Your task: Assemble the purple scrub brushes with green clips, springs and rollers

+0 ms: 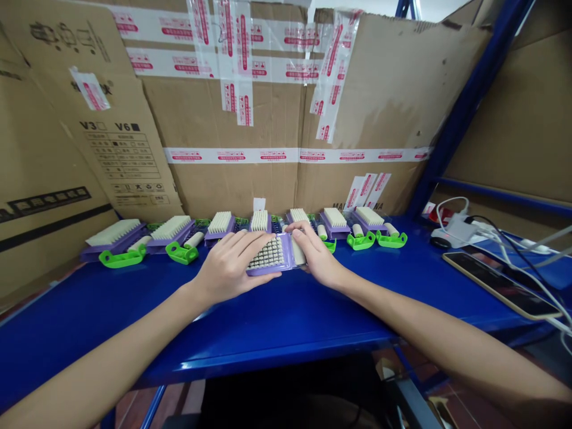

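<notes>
In front of me, above the blue table, a purple brush-like block (286,257) with a grid of small pale tufts is held between both hands. My left hand (230,265) wraps its left end, fingers over the top and thumb beneath. At the right end, my right hand (318,257) closes round it, beside a cream part (298,251); exactly how these parts join is unclear. Just behind the hands stands a row of several purple pieces with cream bristly tops, such as this one (336,218). Beside them are green curved pieces (361,241) and cream rollers (193,239).
The blue table (286,325) ends in a front edge below my hands. Cardboard (232,125) with tape walls the back. To the right lie a phone (500,283), a white power adapter (456,226) and tangled cables (531,247). A blue metal post (465,95) rises there.
</notes>
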Available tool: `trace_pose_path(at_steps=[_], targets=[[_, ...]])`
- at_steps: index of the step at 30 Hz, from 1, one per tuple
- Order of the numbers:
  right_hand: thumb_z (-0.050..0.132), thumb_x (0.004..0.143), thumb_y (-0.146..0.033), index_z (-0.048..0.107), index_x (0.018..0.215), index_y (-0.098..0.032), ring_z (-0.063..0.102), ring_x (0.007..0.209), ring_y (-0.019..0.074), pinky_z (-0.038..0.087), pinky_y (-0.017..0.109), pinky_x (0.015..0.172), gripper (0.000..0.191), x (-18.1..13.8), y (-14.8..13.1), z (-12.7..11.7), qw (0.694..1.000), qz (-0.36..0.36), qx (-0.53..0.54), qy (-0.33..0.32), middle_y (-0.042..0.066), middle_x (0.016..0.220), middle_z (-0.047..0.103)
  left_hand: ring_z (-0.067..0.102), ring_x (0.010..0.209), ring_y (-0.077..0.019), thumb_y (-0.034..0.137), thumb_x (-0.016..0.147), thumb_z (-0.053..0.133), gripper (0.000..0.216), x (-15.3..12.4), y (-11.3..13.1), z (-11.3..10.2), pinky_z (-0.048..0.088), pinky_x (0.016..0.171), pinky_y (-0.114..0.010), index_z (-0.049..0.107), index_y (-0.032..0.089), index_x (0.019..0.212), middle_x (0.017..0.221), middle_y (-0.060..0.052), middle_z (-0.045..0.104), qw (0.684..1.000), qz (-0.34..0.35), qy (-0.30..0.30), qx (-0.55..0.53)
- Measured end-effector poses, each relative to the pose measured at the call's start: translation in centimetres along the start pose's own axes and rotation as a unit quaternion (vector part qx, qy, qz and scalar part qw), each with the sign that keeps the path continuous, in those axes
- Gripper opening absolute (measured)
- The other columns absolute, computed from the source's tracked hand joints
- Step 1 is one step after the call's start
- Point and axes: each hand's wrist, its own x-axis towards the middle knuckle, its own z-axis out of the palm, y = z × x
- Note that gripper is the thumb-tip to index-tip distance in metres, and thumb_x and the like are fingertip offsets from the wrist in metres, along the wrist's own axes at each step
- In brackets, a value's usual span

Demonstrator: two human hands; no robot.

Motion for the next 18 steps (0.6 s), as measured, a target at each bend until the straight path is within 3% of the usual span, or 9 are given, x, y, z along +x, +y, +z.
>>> trace_pose_path(at_steps=[18], targets=[[0.039, 0.113, -0.057, 0.049, 0.124, -0.027, 0.051, 0.068, 0.0173, 0.040, 0.028, 0.058, 0.034, 0.1, 1.2, 0.0, 0.998, -0.014, -0.061, -0.005, -0.002, 0.083, 0.053, 0.077, 0.115, -0.0371, 0.050, 0.096, 0.079, 0.061, -0.5, -0.3, -0.1, 0.062, 0.096, -0.051, 0.065, 0.018, 0.147, 0.132, -0.018, 0.078, 0.999, 0.006, -0.048, 0.016]])
